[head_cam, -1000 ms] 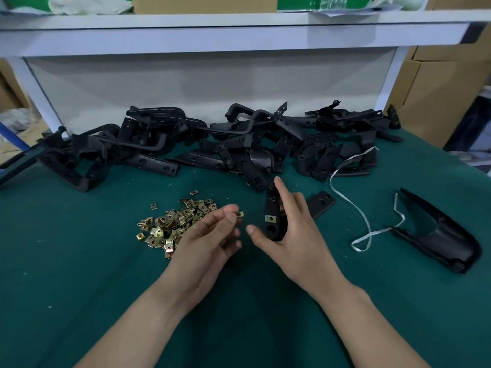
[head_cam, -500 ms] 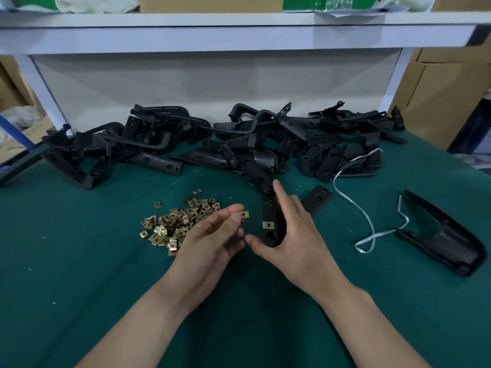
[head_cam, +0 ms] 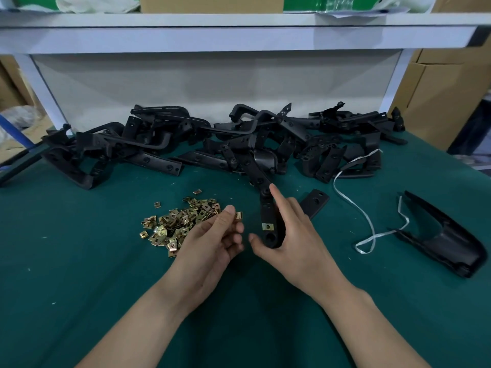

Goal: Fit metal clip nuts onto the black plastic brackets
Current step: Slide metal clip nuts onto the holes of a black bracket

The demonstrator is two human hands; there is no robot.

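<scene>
Lowest in the frame, both forearms come up from the bottom edge and meet at centre over the green desk (head_cam: 79,261). The left hand (head_cam: 212,243) is loosely curled, and its thumb and forefinger pinch one nut (head_cam: 238,215) by the tips. I judge that this keeps the nut's open side free to slide on.

Just right of it, the right hand (head_cam: 297,243) grips the near end of a bracket (head_cam: 267,208). The thumb is under the rounded end, the fingers wrap the far side, and the forefinger lies straight along the edge. This probably steadies the strip and turns its face towards the left hand. One fitted nut (head_cam: 267,226) already sits on that bracket, above an empty hole. The pinched nut is near the bracket but not touching it.

Left of centre, just beyond the left hand, the loose nuts (head_cam: 180,219) lie in a heap within easy reach. At right lie a white strap (head_cam: 368,216) and a black cover (head_cam: 446,240), set apart from the work.

Farther back, across the middle of the frame, the bracket pile (head_cam: 148,144) lies tangled under the white shelf (head_cam: 239,35).
</scene>
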